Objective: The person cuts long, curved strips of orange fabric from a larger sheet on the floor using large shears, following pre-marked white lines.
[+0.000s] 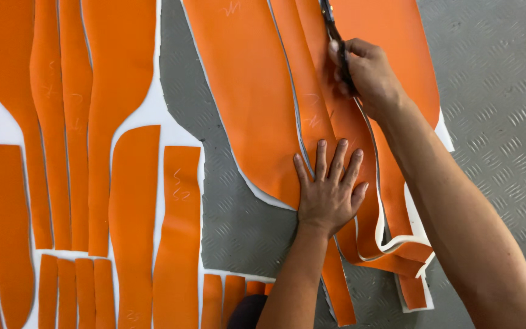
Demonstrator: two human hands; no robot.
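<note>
Orange sheet (245, 103) lies on the grey floor (506, 91); my left hand (330, 189) presses it, fingers spread, my right hand (366, 73) grips scissors (334, 36). I'd cut slowly along the seam.

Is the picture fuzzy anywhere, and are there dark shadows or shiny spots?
Head view: mostly sharp and evenly lit; the scissors in the right hand look slightly blurred; a soft shadow sits under the left hand on the orange sheet; no strong glare on the grey floor.
</note>
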